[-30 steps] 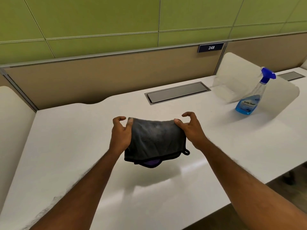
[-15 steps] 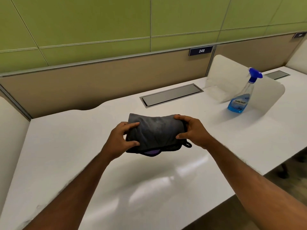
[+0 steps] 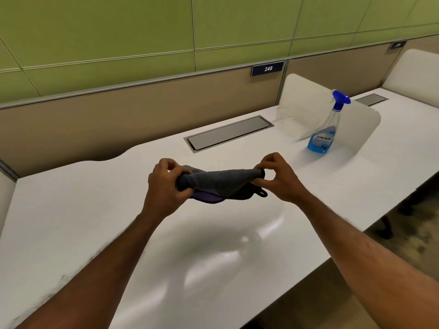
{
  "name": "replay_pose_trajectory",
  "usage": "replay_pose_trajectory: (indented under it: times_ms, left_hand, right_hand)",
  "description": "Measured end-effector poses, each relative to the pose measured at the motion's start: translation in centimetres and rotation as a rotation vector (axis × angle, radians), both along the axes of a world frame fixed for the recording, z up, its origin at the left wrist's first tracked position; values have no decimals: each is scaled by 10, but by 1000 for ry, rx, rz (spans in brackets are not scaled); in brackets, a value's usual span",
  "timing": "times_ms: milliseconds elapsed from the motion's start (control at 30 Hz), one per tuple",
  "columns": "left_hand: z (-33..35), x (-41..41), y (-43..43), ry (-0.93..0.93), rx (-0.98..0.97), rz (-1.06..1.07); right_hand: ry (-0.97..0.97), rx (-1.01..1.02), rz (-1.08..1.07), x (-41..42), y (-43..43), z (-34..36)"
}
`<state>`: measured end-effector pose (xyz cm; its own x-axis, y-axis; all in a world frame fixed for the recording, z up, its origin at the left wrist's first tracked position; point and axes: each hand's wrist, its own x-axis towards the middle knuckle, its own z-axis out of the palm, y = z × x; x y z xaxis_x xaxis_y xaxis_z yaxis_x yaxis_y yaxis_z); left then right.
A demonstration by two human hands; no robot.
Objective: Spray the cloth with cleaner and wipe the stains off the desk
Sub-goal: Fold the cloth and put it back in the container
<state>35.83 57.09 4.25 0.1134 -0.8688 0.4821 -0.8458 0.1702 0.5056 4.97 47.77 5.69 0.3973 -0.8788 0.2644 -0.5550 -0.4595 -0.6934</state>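
Observation:
A dark grey cloth (image 3: 221,184) with a purple underside and a small black loop is stretched between both hands just above the white desk (image 3: 71,210). My left hand (image 3: 166,186) grips its left end in a closed fist. My right hand (image 3: 278,179) pinches its right end with thumb and fingers. A clear spray bottle (image 3: 326,129) with blue liquid and a blue trigger head stands upright on the desk to the far right, apart from both hands. No stain is clear to see on the glossy desk top.
A grey cable hatch (image 3: 228,132) is set flush into the desk behind the cloth. A white divider panel (image 3: 308,100) stands behind the bottle. A tan partition with a plate reading 248 (image 3: 268,68) runs along the back. The desk's front edge drops to the floor at right.
Both hands shifted from flat holds on the folded cloth to gripping its two ends, pulling it into a narrower, stretched shape. The view has turned slightly left.

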Motion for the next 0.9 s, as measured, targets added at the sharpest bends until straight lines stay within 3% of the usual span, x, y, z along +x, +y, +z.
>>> replay_pose_trajectory:
  times_ms: [167, 300, 567, 900]
  left_hand:
    - [-4, -39, -22, 461, 161, -138]
    - [-12, -90, -48, 696, 141, -107]
    - [-20, -184, -101, 555, 109, 98]
    - [-18, -221, -149, 423, 143, 195]
  right_hand:
    - [-451, 357, 23, -26, -14, -2]
    - [-538, 445, -78, -44, -38, -6]
    - [-292, 119, -216, -99, -88, -24]
    - [-195, 148, -230, -127, -149, -32]
